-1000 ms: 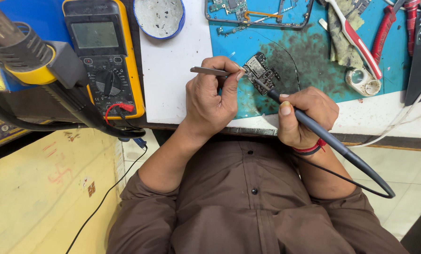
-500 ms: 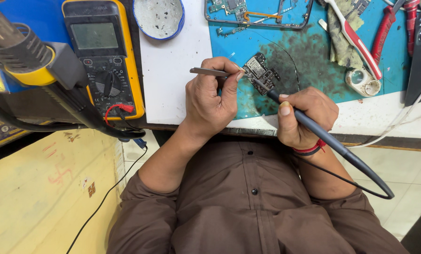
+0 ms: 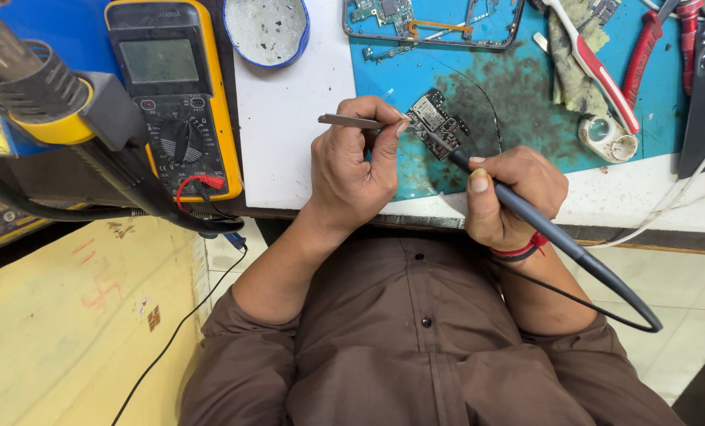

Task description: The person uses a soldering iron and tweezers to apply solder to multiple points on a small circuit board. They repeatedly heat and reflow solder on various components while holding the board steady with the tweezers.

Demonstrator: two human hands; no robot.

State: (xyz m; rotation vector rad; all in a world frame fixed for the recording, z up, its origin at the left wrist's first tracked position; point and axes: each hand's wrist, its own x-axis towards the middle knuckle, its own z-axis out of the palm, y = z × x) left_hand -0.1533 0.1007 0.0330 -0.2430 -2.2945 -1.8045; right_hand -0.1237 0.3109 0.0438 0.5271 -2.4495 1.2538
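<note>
Left hand pinched thin metal tweezers, right hand gripped a dark soldering iron, tip on the small green circuit board mid-frame.

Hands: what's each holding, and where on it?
Left hand: tweezers, pinched mid-length. Right hand: soldering iron, gripped on its handle near the tip.

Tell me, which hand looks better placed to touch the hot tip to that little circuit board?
The right hand, probably. It grips the soldering iron, whose tip already reaches the circuit board. The left hand holds tweezers beside the board.
</note>
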